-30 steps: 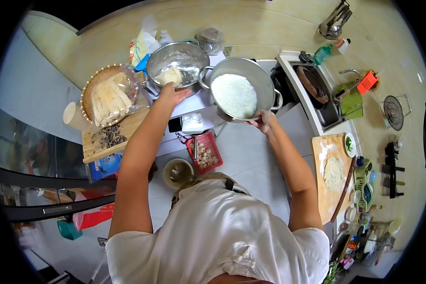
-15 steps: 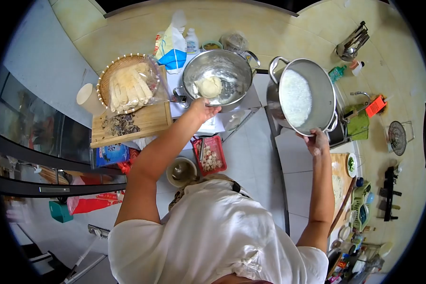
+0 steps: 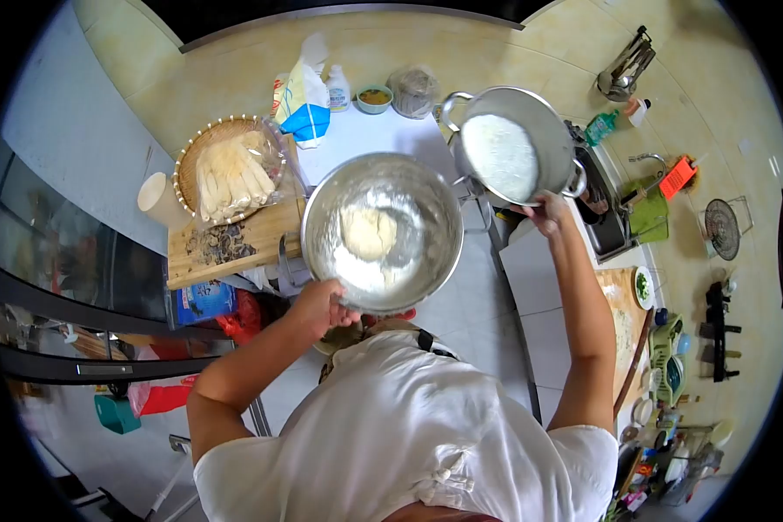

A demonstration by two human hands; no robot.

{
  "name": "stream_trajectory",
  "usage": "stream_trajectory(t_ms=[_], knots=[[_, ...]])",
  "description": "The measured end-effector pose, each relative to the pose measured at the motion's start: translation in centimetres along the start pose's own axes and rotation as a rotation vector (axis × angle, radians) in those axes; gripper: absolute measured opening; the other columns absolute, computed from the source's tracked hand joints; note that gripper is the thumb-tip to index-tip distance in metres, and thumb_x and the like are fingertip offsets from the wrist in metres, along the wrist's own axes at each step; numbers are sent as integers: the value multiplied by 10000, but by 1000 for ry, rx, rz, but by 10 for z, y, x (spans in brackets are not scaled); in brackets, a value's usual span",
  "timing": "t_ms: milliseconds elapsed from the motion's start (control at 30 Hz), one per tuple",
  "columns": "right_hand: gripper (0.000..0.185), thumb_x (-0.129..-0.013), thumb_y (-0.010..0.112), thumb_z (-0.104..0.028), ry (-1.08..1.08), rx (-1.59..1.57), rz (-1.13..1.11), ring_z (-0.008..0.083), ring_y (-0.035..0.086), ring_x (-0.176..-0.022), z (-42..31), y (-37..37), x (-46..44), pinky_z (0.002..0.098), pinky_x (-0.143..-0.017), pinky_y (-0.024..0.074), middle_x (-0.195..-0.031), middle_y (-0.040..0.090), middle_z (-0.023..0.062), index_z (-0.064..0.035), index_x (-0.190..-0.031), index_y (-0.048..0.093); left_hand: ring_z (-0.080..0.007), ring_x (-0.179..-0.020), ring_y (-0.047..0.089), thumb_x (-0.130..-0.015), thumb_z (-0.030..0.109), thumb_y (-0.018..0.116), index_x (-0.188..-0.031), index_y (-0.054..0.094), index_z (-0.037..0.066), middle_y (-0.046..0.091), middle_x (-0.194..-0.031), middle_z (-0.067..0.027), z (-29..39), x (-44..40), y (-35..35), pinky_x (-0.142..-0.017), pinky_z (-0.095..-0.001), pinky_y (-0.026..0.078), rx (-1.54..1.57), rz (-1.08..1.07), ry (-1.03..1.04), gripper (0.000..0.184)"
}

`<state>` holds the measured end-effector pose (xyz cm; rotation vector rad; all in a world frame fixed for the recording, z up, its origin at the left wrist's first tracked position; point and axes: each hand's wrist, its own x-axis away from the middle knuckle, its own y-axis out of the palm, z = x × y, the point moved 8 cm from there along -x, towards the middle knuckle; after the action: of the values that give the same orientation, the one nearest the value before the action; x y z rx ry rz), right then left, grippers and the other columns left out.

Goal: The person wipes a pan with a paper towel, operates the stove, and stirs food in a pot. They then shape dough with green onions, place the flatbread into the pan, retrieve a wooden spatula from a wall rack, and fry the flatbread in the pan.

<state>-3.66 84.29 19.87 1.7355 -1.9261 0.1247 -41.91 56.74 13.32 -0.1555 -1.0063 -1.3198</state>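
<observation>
My left hand (image 3: pixel 324 309) grips the near rim of a wide steel bowl (image 3: pixel 422 252), held up in front of my body. A lump of pale dough (image 3: pixel 370 233) and loose flour lie in the bowl. To the right, my right hand (image 3: pixel 546 213) is closed on the near edge of a deep steel pot (image 3: pixel 544 130) with two handles. White, foamy-looking content (image 3: pixel 500 157) covers the pot's bottom. Bowl and pot are close together, the pot farther away.
A white table (image 3: pixel 365 143) bears a flour bag (image 3: pixel 306 109), a bottle (image 3: pixel 338 89) and a small bowl (image 3: pixel 374 99). Left are a basket (image 3: pixel 183 170) and cutting board (image 3: pixel 270 230). Right are a sink (image 3: pixel 613 228) and floured board (image 3: pixel 618 287).
The steel bowl has come off the table toward my body in my left hand. Since half a second ago, the pot has shifted left and slightly away with my right hand.
</observation>
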Motion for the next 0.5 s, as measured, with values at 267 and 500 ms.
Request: stream_trajectory(t_ms=[267,500], knots=[[242,-831,475,-32,147,111,-59,340,639,-762,85,119,-45,341,-495,593,-941,566,215,80,-1042,514,-258,-558,578,-743,146,521,-963,511,-13,592,-780,-150,-50,9,-26,-480,-336,480,33,54,-167,271],[245,-848,436,-54,176,159,-20,424,633,-652,127,194,-76,436,-472,579,-958,576,299,53,-1050,526,-248,-528,534,-750,145,538,-887,506,32,564,-743,-122,-40,33,-24,-436,-323,451,69,105,-151,181]])
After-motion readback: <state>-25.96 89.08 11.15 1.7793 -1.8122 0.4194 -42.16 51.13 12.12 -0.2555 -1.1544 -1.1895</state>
